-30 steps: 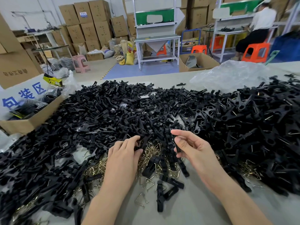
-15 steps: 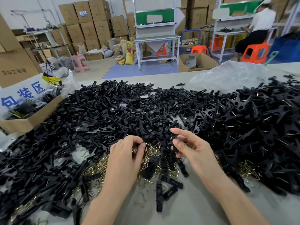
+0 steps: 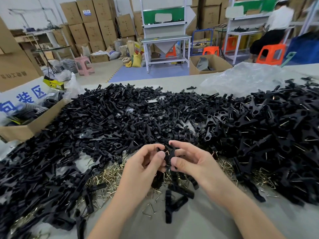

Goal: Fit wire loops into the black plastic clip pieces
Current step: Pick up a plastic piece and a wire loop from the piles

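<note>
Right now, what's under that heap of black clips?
Brass-coloured wire loops poke out beneath the black clip pieces, lying on the grey table. How far they spread is covered.

clip piece [image 3: 168,157] mostly covered by fingers of left hand [image 3: 146,163] and right hand [image 3: 191,161], only a dark sliver shows between the thumbs. wire loop [image 3: 167,152] at the left thumb tip is a tiny glint, can't tell if it's seated. clip pile [image 3: 120,121] cut by left and right edges (also buries much of the wire heap [image 3: 107,176]). cardboard box [image 3: 34,125] near left is cropped, contents unclear. far-right person [image 3: 276,23] blurred, cut by the top edge.
</note>
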The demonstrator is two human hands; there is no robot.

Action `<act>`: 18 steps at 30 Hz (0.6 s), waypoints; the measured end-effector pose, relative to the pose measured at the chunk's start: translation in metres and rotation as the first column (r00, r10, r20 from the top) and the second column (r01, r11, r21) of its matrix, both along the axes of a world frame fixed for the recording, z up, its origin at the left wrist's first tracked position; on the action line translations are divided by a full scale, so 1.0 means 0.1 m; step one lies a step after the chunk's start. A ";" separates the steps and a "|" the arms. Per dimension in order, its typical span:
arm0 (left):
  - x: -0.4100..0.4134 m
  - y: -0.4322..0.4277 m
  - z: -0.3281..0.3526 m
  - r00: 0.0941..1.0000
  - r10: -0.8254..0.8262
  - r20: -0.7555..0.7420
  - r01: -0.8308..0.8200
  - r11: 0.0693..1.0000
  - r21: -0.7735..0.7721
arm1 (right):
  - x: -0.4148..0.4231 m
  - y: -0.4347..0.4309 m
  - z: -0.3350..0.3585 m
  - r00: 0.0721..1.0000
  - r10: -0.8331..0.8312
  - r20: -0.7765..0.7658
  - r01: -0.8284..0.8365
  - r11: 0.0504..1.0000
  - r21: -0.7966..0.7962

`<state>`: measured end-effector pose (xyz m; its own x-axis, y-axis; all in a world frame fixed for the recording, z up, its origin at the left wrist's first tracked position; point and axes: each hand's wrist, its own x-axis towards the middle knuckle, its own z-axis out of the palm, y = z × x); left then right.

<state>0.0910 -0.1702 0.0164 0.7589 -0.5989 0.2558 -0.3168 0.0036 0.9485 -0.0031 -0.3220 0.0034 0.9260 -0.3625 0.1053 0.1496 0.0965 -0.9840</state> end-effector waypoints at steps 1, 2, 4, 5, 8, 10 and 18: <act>0.01 0.00 0.00 0.998 -0.015 -0.056 0.014 0.999 -0.032 | 0.00 0.01 0.01 1.000 0.003 0.001 -0.003 1.000 0.013; 0.01 0.00 0.01 0.993 -0.037 -0.110 0.030 0.998 -0.063 | 0.00 0.01 0.01 1.000 -0.001 0.006 0.001 1.000 0.028; 0.03 -0.01 0.00 0.976 -0.073 -0.203 0.049 0.991 -0.123 | 0.00 0.01 0.01 1.000 -0.017 0.011 0.016 0.998 0.062; 0.03 -0.02 0.00 0.969 -0.084 -0.232 0.051 0.988 -0.146 | 0.00 0.01 0.01 1.000 -0.024 0.009 0.023 0.997 0.075; 0.03 -0.02 -0.01 0.966 -0.092 -0.244 0.054 0.986 -0.157 | 0.01 0.02 0.01 1.000 -0.016 0.004 0.016 0.997 0.075; 0.03 -0.01 0.00 0.969 -0.084 -0.232 0.052 0.989 -0.139 | 0.01 0.03 0.01 1.000 -0.002 0.000 0.002 0.998 0.060; 0.01 0.03 0.03 0.997 0.000 -0.079 -0.006 0.997 -0.080 | 0.01 0.03 -0.01 1.000 -0.007 -0.002 0.008 0.998 0.068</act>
<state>0.0920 -0.1672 0.0195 0.7802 -0.5766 0.2423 -0.2413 0.0798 0.9672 -0.0018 -0.3194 0.0025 0.9234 -0.3757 0.0787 0.1492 0.1623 -0.9754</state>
